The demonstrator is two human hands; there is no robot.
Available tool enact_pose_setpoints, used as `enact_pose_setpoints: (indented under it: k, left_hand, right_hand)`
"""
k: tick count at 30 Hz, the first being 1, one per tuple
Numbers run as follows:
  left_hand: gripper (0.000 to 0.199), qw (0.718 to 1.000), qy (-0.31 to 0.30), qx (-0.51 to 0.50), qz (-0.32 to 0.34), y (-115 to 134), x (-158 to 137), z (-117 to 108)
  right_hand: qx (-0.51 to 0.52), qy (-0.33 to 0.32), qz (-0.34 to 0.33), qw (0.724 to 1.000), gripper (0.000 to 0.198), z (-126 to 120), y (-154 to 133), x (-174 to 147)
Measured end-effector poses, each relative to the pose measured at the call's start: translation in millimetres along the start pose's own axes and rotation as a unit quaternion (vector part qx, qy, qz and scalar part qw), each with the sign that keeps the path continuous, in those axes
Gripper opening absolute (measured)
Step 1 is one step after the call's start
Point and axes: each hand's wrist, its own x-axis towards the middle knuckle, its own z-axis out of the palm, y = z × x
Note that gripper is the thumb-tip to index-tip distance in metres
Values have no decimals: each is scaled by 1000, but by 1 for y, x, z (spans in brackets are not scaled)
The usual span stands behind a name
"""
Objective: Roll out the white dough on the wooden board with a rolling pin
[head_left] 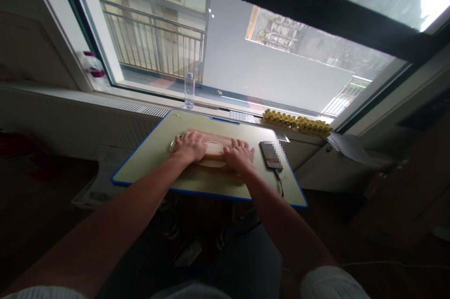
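Note:
A wooden rolling pin (215,155) lies crosswise over a thin, pale round sheet of dough (213,146), which shows above and below it. My left hand (192,145) is closed over the pin's left part, fingers bent forward over the wood. On the pin's right part, my right hand (239,154) is closed in the same way. Both pin ends are hidden by my hands. Beneath the dough is a wooden board (197,133). A thin, shiny curved edge shows beside my left hand; what it belongs to is unclear.
The small blue-edged table (147,163) stands by a window. A phone (270,155) with a cable lies at its right. Along the sill are a clear bottle (189,91), yellow egg trays (297,122) and papers (351,147). Another bottle (94,70) stands at the left.

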Motion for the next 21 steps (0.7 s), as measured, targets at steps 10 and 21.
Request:
enact_pose_setpoints:
  k: [10, 21]
  left_hand:
    - [65, 997, 68, 17, 15, 3, -28, 8]
    - [60, 988, 141, 36, 45, -2, -48, 24]
  right_hand:
    - [-31, 53, -20, 998, 67, 4, 0, -35]
    - [-27, 71, -17, 997, 68, 7, 1, -59]
